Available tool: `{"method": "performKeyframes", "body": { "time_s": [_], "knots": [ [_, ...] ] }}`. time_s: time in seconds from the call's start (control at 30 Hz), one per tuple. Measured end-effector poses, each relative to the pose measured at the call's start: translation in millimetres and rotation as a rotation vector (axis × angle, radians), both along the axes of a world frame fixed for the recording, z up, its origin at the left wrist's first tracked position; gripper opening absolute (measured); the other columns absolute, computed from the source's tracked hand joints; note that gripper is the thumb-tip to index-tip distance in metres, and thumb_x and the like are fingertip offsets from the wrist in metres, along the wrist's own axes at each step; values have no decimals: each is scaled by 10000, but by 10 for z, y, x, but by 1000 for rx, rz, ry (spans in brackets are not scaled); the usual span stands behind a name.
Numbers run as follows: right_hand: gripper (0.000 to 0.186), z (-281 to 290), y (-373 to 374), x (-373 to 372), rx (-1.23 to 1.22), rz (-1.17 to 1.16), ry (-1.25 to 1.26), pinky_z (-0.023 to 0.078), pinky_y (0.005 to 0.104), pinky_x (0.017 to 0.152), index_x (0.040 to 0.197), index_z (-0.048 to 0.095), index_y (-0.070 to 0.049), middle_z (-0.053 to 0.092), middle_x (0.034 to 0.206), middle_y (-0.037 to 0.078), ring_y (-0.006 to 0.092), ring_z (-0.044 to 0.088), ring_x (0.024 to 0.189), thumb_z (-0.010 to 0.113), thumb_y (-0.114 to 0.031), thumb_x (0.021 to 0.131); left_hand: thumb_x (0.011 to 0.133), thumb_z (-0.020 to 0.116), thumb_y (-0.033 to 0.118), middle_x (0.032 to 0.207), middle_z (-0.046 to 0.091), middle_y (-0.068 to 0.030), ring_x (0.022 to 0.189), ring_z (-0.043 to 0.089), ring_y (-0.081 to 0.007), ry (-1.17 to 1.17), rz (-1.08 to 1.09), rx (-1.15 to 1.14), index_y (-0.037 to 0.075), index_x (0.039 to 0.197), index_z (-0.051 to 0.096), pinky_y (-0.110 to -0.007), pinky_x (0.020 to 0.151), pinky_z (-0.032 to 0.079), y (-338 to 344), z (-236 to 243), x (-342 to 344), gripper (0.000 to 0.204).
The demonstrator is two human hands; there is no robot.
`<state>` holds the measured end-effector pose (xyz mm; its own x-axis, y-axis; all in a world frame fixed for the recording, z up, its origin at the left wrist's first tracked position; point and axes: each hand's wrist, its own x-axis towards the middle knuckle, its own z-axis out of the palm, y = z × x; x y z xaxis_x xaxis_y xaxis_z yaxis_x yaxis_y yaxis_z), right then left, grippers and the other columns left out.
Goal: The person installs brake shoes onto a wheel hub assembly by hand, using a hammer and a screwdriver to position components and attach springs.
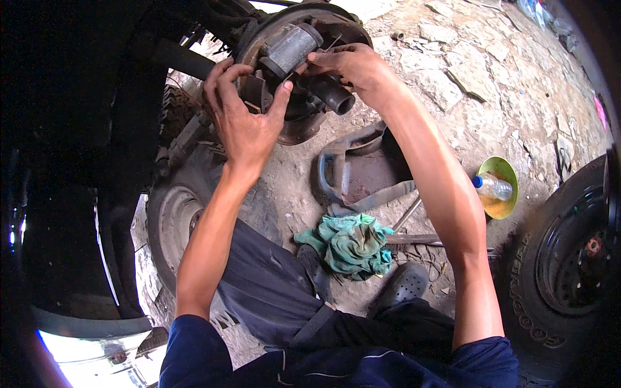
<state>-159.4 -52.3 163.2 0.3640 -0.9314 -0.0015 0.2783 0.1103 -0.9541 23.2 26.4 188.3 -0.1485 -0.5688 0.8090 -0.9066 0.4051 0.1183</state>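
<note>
A round brake assembly (299,132) with rusty, dark metal parts is at the top middle. Across it sits a grey metal cylinder (292,48) with black ends. My left hand (240,116) curls around the assembly's left side, fingers bent over a dark metal plate (253,92) and thumb reaching below the cylinder. My right hand (356,68) is at the cylinder's right, thumb and forefinger pinched; what they hold is too small to make out. Its other fingers bend behind, near a dark hollow tube end (337,100).
Below the assembly lies a cut-open plastic container (369,171); a green rag (356,246) lies by my feet near metal bars (414,239). At right are a green bowl (506,169) holding a bottle (493,187), and a tyre (550,258). Another wheel (178,220) stands left. The ground is broken stone.
</note>
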Motion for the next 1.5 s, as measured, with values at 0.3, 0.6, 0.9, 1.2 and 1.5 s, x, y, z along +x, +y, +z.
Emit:
{"method": "performKeyframes", "body": {
  "time_s": [0.3, 0.6, 0.9, 1.2, 1.5],
  "knots": [
    [231, -47, -37, -29, 5, 11, -16, 441, 326, 865, 1025, 720, -28, 736, 958, 96, 167, 654, 910, 670, -219, 905, 822, 748, 282, 1384, 436, -234, 1326, 338, -400, -221, 143, -27, 79, 820, 760, -505, 1103, 277, 26, -162, -116, 203],
    [247, -155, -73, -26, -55, 68, -48, 456, 318, 836, 1015, 729, -32, 730, 972, 79, 164, 642, 916, 675, -249, 909, 833, 739, 264, 1449, 371, -236, 1359, 313, -413, -51, 123, 55, 65, 883, 762, -500, 1124, 256, 28, -160, -177, 206],
    [180, 66, -78, -632, -130, 10, 635, 530, 369, 681, 967, 650, -20, 642, 1007, 136, 293, 640, 759, 616, -180, 893, 859, 735, 268, 1465, 315, -240, 1388, 299, -395, 78, -22, 68, 98, 931, 742, -472, 1136, 259, 6, -277, -92, 185],
    [224, -2111, 323, -1636, 272, 705, 1540, 543, 355, 508, 783, 698, -13, 698, 720, 108, 203, 664, 586, 560, -184, 827, 855, 737, 281, 1484, 294, -252, 1397, 272, -401, 1, -74, -3, 100, 924, 745, -480, 1138, 238, -106, -351, -53, 194],
    [189, -2797, 1421, -1470, -40, 1047, 1604, 543, 394, 591, 771, 735, -17, 720, 794, 149, 263, 706, 724, 636, -159, 696, 854, 741, 309, 1469, 300, -269, 1394, 276, -406, -40, -51, 16, 118, 940, 752, -472, 1140, 251, -116, -367, 26, 211]
  ]
}}
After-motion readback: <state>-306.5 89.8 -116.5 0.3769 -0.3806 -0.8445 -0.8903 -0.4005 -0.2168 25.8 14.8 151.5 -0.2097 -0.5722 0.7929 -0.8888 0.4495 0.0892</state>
